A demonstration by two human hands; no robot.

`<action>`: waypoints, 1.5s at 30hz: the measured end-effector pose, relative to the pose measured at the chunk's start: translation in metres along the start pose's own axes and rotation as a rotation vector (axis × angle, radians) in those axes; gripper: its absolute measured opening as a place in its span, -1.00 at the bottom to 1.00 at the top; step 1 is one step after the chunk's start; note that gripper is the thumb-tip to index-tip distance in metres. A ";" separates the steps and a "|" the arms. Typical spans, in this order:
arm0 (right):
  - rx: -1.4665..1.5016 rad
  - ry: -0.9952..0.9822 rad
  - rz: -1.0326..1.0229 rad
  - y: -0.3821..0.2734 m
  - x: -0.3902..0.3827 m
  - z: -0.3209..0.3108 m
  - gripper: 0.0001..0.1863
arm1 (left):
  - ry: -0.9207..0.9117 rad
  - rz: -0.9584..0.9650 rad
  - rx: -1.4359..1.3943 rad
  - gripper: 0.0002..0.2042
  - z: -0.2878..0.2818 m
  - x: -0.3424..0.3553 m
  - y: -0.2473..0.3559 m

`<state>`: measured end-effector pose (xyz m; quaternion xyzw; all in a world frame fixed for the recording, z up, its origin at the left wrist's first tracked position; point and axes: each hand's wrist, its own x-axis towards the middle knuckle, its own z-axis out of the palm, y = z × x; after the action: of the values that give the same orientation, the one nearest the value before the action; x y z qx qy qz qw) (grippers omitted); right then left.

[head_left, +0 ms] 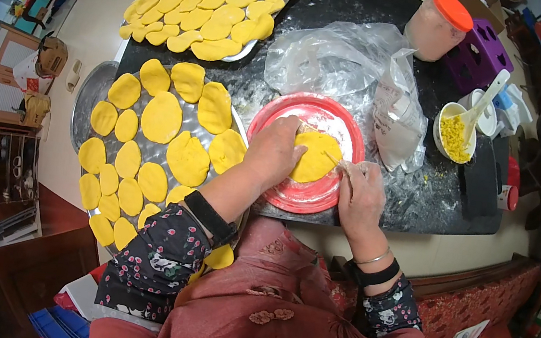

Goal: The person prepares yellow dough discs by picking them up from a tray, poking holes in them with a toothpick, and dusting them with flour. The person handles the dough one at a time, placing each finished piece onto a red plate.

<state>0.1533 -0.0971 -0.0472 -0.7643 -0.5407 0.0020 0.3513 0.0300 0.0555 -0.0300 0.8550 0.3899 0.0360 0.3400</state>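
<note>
My left hand [278, 148] grips the left edge of a flat yellow dough round [314, 158], thumb on top. The dough is over a red plate [253, 187] dusted with white flour. At the dough's right edge, the fingers of my right hand [361, 194] are pinched together around what looks like a thin pale stick [333, 157]. Its tip lies over the dough; the rest is hidden in the fingers. To the left, a round metal tray [85, 112] bears many yellow dough pieces [161, 117], some partly behind my left forearm.
Another tray heaped with yellow dough pieces [218, 2] stands at the far left. Beyond the plate lie a clear plastic bag [328, 53] and a flour bag [396, 121]. A red-lidded jar [435, 30], purple basket [484, 54] and bowl of yellow shreds [455, 136] with a white spoon stand right.
</note>
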 end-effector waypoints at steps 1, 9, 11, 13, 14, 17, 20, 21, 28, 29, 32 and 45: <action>0.000 0.005 0.006 0.000 0.000 0.001 -0.81 | 0.001 -0.002 -0.003 -0.69 0.000 0.000 0.000; -0.013 -0.020 -0.007 -0.002 -0.001 -0.004 -0.81 | -0.013 -0.014 0.005 -0.69 -0.001 0.000 0.001; -0.008 -0.014 -0.017 -0.002 0.000 -0.004 -0.80 | -0.018 -0.021 0.010 -0.68 -0.002 0.000 0.002; -0.014 -0.012 -0.022 -0.002 0.000 -0.003 -0.80 | -0.012 -0.014 0.015 -0.68 -0.001 0.000 0.001; -0.017 -0.010 -0.024 -0.002 0.001 -0.002 -0.80 | -0.013 -0.010 0.013 -0.68 -0.001 0.000 0.001; -0.015 -0.004 -0.019 -0.003 0.001 -0.001 -0.80 | -0.015 -0.005 0.008 -0.69 -0.001 -0.001 0.001; -0.002 0.013 -0.021 -0.001 0.000 0.001 -0.80 | -0.011 -0.006 0.006 -0.69 -0.001 -0.001 0.002; -0.001 0.018 -0.022 0.000 0.000 0.001 -0.81 | -0.008 -0.004 0.006 -0.69 0.000 0.000 0.001; 0.005 0.025 -0.002 0.001 0.000 0.002 -0.82 | -0.005 -0.008 0.002 -0.69 0.000 -0.001 0.001; 0.002 0.025 0.003 0.001 0.000 0.002 -0.82 | 0.000 -0.001 0.005 -0.69 0.000 -0.001 0.000; 0.006 0.022 0.010 0.001 0.000 0.002 -0.81 | 0.011 0.011 0.010 -0.69 0.002 -0.001 -0.001; 0.013 0.036 0.018 0.003 0.001 0.004 -0.80 | 0.004 -0.007 0.006 -0.70 0.000 -0.001 0.001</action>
<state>0.1548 -0.0945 -0.0516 -0.7666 -0.5275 -0.0051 0.3662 0.0301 0.0544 -0.0293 0.8546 0.3937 0.0351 0.3366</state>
